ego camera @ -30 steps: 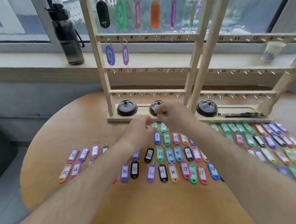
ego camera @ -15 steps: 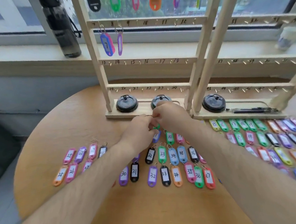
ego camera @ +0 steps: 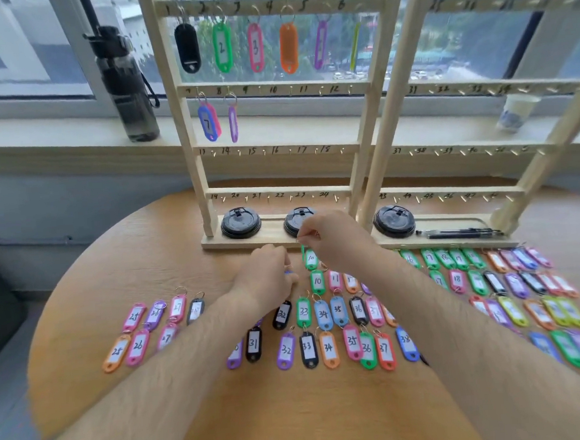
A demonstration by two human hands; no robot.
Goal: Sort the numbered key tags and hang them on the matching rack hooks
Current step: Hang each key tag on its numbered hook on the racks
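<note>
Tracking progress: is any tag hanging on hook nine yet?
No, hook 9 is bare, right of the hanging purple tag.

High-rise office, city-view window [ego camera: 457,36], round table [ego camera: 167,249]

Window [ego camera: 22,49], sill [ego camera: 53,142], table [ego camera: 140,261], perhaps grey floor [ego camera: 8,428]

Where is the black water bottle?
In the head view, the black water bottle stands on the windowsill at the upper left, just left of the wooden rack.
</note>
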